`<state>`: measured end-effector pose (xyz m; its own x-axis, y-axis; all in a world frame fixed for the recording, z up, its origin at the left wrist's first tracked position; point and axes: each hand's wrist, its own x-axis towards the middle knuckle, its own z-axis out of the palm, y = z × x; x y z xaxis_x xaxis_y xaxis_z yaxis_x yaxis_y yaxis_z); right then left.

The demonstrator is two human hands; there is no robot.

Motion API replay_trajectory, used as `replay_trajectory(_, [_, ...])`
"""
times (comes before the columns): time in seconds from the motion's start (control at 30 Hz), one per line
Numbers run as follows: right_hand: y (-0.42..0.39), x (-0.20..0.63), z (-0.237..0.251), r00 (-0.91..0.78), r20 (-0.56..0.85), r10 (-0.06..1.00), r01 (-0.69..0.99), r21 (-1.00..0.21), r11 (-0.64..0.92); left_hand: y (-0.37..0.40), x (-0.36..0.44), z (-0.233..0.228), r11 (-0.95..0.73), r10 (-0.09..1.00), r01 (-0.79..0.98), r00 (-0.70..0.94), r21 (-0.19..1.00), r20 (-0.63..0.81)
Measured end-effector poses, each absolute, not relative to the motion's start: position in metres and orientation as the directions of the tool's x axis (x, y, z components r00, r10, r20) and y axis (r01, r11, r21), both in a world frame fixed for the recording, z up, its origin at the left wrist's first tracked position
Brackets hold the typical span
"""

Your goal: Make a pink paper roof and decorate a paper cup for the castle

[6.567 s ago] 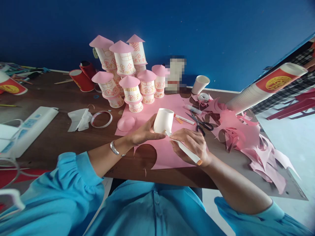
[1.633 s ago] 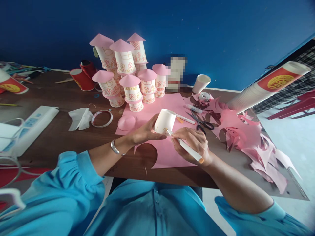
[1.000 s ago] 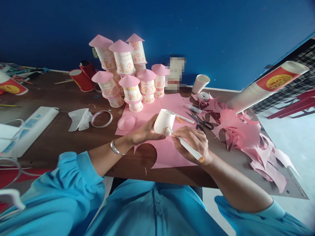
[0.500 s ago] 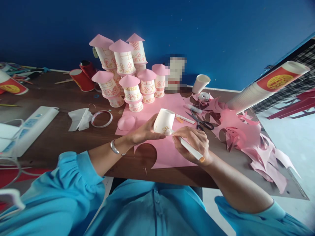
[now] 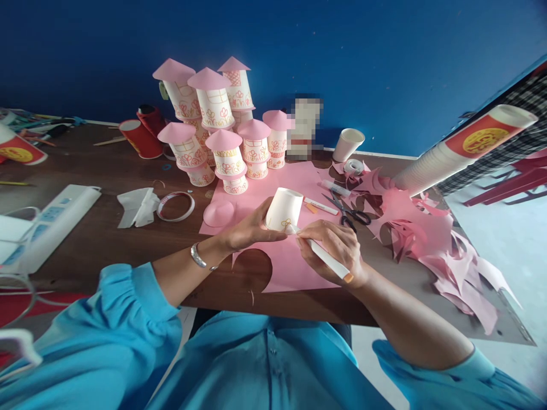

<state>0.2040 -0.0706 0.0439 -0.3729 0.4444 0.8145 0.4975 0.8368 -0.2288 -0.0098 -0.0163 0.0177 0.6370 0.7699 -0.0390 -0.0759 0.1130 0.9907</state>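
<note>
Tilted over the pink paper sheet (image 5: 294,265) is a white paper cup (image 5: 284,206), gripped by my left hand (image 5: 252,226) with fingers around its side and base. A small flower outline in a yellowish-brown colour shows low on the cup's wall. My right hand (image 5: 335,247) is closed on a white marker pen (image 5: 329,259) with an orange end. The pen's tip meets the cup beside the flower. A pink paper cone (image 5: 219,213) lies left of the cup. Behind, several decorated cup towers (image 5: 226,162) carry pink cone roofs.
Scissors (image 5: 350,213), a second marker (image 5: 321,206) and a glue tube (image 5: 335,188) lie to the right. Pink paper scraps (image 5: 423,228) and a long stack of cups (image 5: 461,151) lie beyond. On the left are a tape roll (image 5: 176,206) and a power strip (image 5: 55,222).
The pen tip has stayed at the cup's lower wall, with a slight shift of my right hand. My left hand still holds the cup in nearly the same pose.
</note>
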Motion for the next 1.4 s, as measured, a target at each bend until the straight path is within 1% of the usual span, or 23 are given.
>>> replay_trajectory(0.23, [-0.0702,0.2044,0.0465,-0.373,0.821,0.433,0.529,-0.196,0.826,-0.0159,-0.0098,0.0188,0.113,0.777,-0.077,0.628,0.991,-0.039])
replay_trajectory(0.43, [-0.0704,0.2051,0.0471,-0.377,0.818,0.434,0.536,-0.19,0.823,-0.0156,-0.0109,0.0184,0.127,0.774,-0.07,0.631,0.989,-0.055])
replay_trajectory(0.63, [-0.0703,0.2043,0.0456,-0.371,0.822,0.433,0.531,-0.195,0.825,-0.0164,-0.0102,0.0191,0.146,0.773,-0.084,0.631,0.986,-0.061])
replay_trajectory(0.93, [-0.0721,0.2028,0.0431,-0.359,0.814,0.457,0.508,-0.24,0.827,-0.0149,-0.0115,0.0134,0.118,0.779,-0.082,0.626,0.99,-0.041])
replay_trajectory(1.4, [-0.0719,0.2025,0.0452,-0.389,0.795,0.465,0.499,-0.243,0.832,-0.0159,-0.0105,0.0131,0.098,0.762,-0.09,0.647,0.991,-0.017])
